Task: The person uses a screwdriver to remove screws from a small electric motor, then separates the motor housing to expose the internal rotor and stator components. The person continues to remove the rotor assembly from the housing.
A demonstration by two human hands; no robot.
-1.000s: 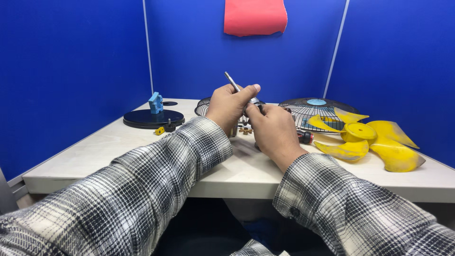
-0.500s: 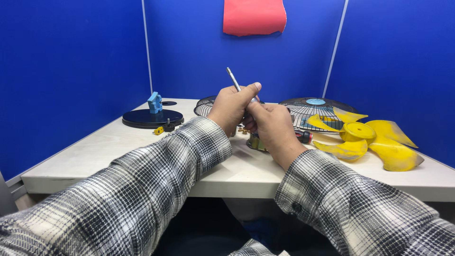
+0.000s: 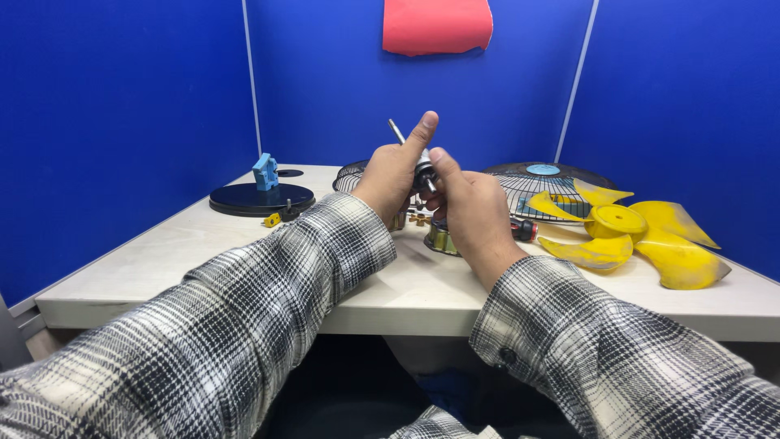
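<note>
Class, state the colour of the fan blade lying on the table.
Yellow; the fan blade shows in the head view, the only one, right of both hands.

The pale table [image 3: 203, 252] bears a round black base [image 3: 262, 197], yellow fan blade [image 3: 630, 232], wire grille [image 3: 536, 183].

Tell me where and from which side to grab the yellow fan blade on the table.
Probably by the round hub of the yellow fan blade, coming from straight above. The blade lies flat on the table, hub facing up and raised above the thin curved vanes, which spread outward and look likely to flex or slip. The grille crowds the back, so a side approach looks tighter.
</note>
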